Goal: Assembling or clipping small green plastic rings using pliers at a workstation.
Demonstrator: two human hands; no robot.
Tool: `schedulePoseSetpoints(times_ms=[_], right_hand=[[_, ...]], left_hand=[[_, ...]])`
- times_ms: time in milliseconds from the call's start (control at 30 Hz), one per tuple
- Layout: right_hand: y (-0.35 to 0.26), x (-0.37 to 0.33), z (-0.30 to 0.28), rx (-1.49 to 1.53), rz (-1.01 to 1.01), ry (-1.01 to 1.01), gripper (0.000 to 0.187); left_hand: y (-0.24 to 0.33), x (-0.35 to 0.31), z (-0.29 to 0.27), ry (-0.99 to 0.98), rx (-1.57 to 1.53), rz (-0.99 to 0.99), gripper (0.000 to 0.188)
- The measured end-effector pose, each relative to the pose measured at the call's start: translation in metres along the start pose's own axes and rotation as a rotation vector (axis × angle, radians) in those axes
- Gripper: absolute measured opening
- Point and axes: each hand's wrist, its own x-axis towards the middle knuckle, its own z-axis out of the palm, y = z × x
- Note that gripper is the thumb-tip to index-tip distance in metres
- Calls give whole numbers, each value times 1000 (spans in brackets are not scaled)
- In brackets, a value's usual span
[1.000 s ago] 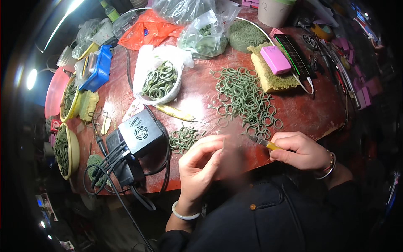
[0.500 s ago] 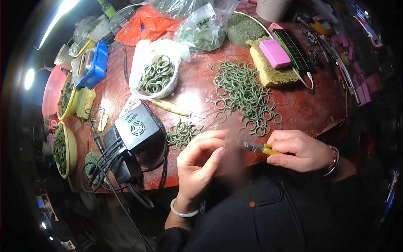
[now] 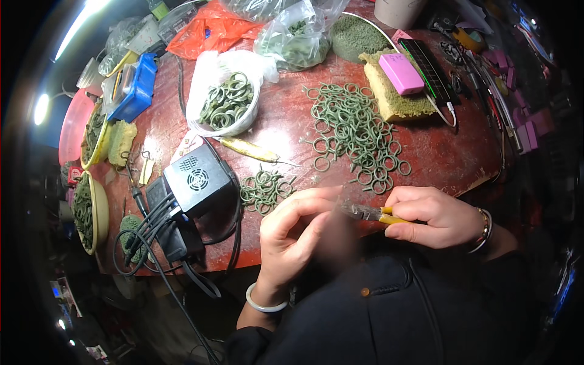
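In my right hand (image 3: 429, 216) is a pair of pliers with yellow handles (image 3: 394, 219); the fingers are closed round the grips. Its metal jaws point left, close to the fingertips of my left hand (image 3: 289, 231). That hand is pinched, thumb against fingers; a blur in front of the fingertips hides what they hold. Just beyond both hands lies a big loose heap of green rings (image 3: 353, 131). A smaller pile of green rings and bits (image 3: 266, 190) sits right by the left hand's knuckles.
A white bag-lined tub (image 3: 195, 115) holds thicker green rings. A black power box (image 3: 198, 176) with cables stands at the left. Farther back are a yellow sponge block (image 3: 389, 100), a pink box (image 3: 401, 74), a clear bag (image 3: 298, 45) and a blue tray (image 3: 135, 91).
The plier jaws and my left fingertips have come closer together. My left hand has shifted slightly right. The whole view has tilted a little; the heaps stay as they were.
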Motion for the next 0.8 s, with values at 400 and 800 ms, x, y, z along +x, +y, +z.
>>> schedulePoseSetpoints(times_ms=[400,800], right_hand=[[5,-2,-2,67,39,-74,25],[-1,-2,-4,28,78,-89,28]], left_hand=[[-3,0,3,-2,113,89,16],[-2,2,3,-24,202,142,16]])
